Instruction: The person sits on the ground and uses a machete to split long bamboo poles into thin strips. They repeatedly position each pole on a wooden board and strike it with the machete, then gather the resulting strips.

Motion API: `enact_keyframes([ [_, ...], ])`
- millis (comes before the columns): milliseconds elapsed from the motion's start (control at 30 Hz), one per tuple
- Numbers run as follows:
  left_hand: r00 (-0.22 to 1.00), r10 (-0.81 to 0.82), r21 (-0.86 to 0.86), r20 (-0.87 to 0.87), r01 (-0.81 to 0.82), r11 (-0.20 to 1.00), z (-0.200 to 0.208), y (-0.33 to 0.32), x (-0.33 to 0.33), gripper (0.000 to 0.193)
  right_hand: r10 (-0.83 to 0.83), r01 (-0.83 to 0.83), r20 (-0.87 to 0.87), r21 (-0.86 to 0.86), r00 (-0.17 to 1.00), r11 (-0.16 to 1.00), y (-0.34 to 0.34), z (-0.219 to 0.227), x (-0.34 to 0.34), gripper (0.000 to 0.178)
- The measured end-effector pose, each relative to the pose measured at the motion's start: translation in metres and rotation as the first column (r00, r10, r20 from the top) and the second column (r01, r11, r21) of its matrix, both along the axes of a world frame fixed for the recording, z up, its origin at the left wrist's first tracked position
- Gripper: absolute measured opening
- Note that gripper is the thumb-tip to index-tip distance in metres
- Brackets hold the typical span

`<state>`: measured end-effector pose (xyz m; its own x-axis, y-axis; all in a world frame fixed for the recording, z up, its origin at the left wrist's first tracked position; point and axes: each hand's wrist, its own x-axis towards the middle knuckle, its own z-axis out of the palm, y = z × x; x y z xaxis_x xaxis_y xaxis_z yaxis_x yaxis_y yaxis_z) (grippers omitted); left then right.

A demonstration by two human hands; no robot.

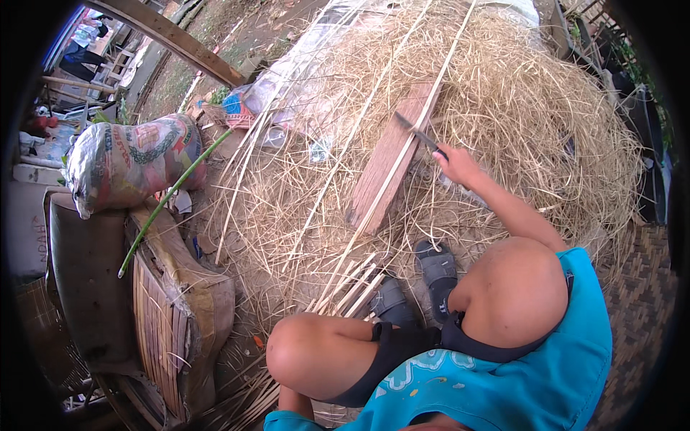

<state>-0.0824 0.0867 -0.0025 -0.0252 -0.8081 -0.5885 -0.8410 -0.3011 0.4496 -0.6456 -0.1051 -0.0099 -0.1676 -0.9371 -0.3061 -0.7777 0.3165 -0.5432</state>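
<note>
My right hand (460, 167) is closed round the dark handle of a knife (417, 131). Its blade lies across a long pale bamboo strip (397, 167), above a wooden board (381, 176) that slopes away from me on the ground. The strip runs from near my feet, over the board and out to the far edge of the view. Only part of my left arm (295, 404) shows, beside my bent left knee; the hand itself is hidden. Several split bamboo pieces (352, 291) lie by my left sandal (394, 303).
A large heap of thin shavings (532, 108) spreads beyond and right of the board. At left, a stuffed sack (136, 161) rests above a worn seat (162, 323), with a green bamboo stick (176, 188) leaning across. A wooden post (172, 39) slants at upper left. Woven matting (636, 323) lies at right.
</note>
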Motion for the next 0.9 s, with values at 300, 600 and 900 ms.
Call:
enact_keyframes([
  [300,0.989,-0.055,-0.246,-0.134,0.021,0.969,-0.006,-0.045,-0.044,0.035,-0.017,0.030,-0.180,0.073,0.983,0.997,-0.008,0.025,-0.045,0.044],
  [600,0.932,-0.319,-0.306,0.171,0.357,0.882,-0.017,-0.090,-0.119,0.036,0.453,-0.458,-0.077,-0.225,0.888,0.860,0.081,-0.025,0.084,0.046],
  [900,0.961,-0.269,-0.262,-0.060,0.244,0.934,-0.029,-0.081,-0.105,0.048,-0.179,0.171,-0.157,-0.063,0.971,0.983,0.002,0.015,-0.053,0.042],
])
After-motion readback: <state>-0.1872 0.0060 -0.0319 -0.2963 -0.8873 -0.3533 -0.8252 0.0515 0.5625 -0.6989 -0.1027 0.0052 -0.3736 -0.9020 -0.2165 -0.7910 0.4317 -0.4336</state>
